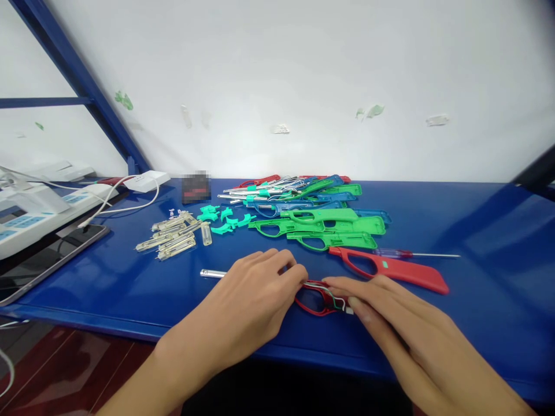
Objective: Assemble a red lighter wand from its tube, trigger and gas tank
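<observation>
A red lighter casing half (pixel 318 312) with a looped trigger guard lies at the front of the blue table, inner side up. White and green wires (pixel 335 296) run through it to a small white piece (pixel 348 310). My left hand (pixel 264 289) is closed over its front end, fingertips pinching at the wires' start. Out past that hand sticks a silver metal tube (pixel 212 274). My right hand (pixel 390 312) grips the handle end, thumb and index finger beside the white piece; its palm hides the rest of the handle.
Behind my hands lie a red casing half (pixel 407 274), a screwdriver (pixel 427 255), green casing halves (pixel 336 240) and wired metal tubes (pixel 255 193). Teal triggers (pixel 225 222) and clear fuel tanks (pixel 176 234) are piled left. A phone (pixel 56 257) and power strip (pixel 69 202) sit far left.
</observation>
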A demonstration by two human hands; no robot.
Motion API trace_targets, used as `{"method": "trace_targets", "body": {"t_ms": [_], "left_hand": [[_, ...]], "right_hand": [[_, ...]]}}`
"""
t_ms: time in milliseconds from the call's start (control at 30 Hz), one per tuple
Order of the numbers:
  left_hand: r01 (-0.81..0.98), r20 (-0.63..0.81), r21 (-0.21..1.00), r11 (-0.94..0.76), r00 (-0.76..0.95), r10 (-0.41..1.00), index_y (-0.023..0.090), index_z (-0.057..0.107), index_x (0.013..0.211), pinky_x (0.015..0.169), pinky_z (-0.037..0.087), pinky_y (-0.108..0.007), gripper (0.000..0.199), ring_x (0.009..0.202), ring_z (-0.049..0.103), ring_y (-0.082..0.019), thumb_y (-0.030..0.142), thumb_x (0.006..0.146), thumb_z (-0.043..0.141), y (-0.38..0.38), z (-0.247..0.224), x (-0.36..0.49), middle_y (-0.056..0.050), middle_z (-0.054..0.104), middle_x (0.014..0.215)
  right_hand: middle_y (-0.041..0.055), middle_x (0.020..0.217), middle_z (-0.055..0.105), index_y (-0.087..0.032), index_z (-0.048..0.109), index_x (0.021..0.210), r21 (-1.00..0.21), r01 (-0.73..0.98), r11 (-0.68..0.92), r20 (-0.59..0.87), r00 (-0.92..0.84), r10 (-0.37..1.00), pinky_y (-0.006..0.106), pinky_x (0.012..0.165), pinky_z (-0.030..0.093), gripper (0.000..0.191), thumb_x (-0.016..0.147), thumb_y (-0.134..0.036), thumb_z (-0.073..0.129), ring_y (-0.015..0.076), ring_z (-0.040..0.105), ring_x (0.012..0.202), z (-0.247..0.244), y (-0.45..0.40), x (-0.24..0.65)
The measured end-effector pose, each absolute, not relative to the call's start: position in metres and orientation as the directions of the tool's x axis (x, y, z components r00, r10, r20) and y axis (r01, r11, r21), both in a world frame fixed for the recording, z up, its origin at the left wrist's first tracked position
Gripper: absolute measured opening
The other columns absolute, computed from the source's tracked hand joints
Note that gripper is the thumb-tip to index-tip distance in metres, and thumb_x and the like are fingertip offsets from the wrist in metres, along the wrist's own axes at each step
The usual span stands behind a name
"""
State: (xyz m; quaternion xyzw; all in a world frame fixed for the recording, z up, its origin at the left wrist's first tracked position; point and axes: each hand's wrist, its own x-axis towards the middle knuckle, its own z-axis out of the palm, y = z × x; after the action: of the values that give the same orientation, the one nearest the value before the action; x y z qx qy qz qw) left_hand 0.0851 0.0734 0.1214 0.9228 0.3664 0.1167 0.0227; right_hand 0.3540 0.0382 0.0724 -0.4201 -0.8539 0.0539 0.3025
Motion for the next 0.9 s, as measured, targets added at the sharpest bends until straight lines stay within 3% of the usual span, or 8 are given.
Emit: {"method": "trace_targets", "body": {"t_ms": [533,900], "left_hand": [[0.627,0.350,0.118,-0.770,0.699,0.623,0.013,0.071,0.115,0.093,0.065,-0.050,0.019,0.103,0.074,-0.030,0.010,0.110,0.053,0.0709,0.1136,0.0879,-0.011,0.074,0.111],[0.631,0.325,0.123,-0.766,0.703,0.632,0.013,0.072,0.118,0.094,0.065,-0.051,0.022,0.104,0.073,-0.031,0.010,0.110,0.052,0.0690,0.1147,0.0880,-0.012,0.073,0.112]], "right_hand": [[-0.0146,0.144,0.078,-0.050,0.054,0.153,-0.399,0.689,0.606,0.438,-0.437,0.785,0.023,0.115,0.058,0.039,0.118,-0.033,0.048,0.0081,0.076,0.128,0.0710,0.0372,0.3526],[-0.0059,0.146,0.079,-0.041,0.064,0.151,-0.434,0.679,0.591,0.421,-0.428,0.800,0.035,0.117,0.061,0.039,0.116,-0.031,0.050,0.0178,0.078,0.129,0.0711,0.0354,0.3545]]}}
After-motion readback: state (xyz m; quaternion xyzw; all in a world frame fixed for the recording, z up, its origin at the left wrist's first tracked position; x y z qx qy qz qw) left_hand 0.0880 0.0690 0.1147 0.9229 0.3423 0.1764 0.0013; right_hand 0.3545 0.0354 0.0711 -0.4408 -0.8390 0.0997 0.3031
